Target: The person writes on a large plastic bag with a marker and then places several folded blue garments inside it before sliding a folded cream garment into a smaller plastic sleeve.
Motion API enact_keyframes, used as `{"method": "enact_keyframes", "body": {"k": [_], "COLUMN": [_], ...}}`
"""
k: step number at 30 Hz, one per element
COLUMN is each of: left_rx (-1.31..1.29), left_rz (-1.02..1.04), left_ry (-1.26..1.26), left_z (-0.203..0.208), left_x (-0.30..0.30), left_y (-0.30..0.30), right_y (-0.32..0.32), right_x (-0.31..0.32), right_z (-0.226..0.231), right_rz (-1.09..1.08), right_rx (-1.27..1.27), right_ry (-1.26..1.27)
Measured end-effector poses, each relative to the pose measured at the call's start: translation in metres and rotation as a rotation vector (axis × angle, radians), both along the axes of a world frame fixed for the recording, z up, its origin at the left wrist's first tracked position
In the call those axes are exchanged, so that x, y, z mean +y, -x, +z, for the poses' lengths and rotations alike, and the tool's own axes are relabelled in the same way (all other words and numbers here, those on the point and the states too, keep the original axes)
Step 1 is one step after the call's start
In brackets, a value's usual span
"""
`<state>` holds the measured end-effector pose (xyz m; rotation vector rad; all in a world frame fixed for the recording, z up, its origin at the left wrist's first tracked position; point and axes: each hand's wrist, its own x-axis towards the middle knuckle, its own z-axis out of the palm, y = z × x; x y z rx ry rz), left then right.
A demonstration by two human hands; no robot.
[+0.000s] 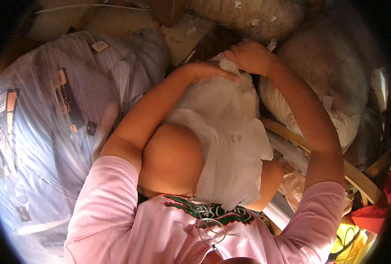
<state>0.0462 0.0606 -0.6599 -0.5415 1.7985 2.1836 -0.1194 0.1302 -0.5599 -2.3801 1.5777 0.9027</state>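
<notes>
Two grips, left hand [211,71] and right hand [252,57], clasp a thin white sheet [230,127]; it drapes over the lap [171,158].

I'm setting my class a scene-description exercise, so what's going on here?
A person in a pink T-shirt has both hands at the bunched far end of a thin, white, translucent bag draped between bent knees. The right hand curls its fingers on that end; the left hand lies against it, its grip unclear. A large clear plastic bag with tagged items stands left, another full bag right.
</notes>
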Motion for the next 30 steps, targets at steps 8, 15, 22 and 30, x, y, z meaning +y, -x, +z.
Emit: {"method": "enact_keyframes", "body": {"k": [8, 15, 22, 30], "left_rx": [0.106, 0.396, 0.118, -0.45], "left_rz": [-0.084, 0.029, 0.118, -0.223], "left_ry": [1.169, 1.159, 0.244, -0.368], "left_z": [-0.024, -0.043, -0.056, -0.019], "left_x": [0.028, 0.021, -0.058, -0.04], "left_y": [0.023, 0.019, 0.008, -0.001], "right_y": [-0.029, -0.102, -0.097, -0.188], "right_x": [0.071, 0.08, 0.071, 0.074], "right_z": [-0.028, -0.053, -0.067, -0.1], "right_rz": [-0.918, -2.265, -1.886, -1.594], "right_rx": [-0.44, -2.491, -3.185, -1.716], "right_ry": [0.002, -0.096, 0.083, 0.296]}}
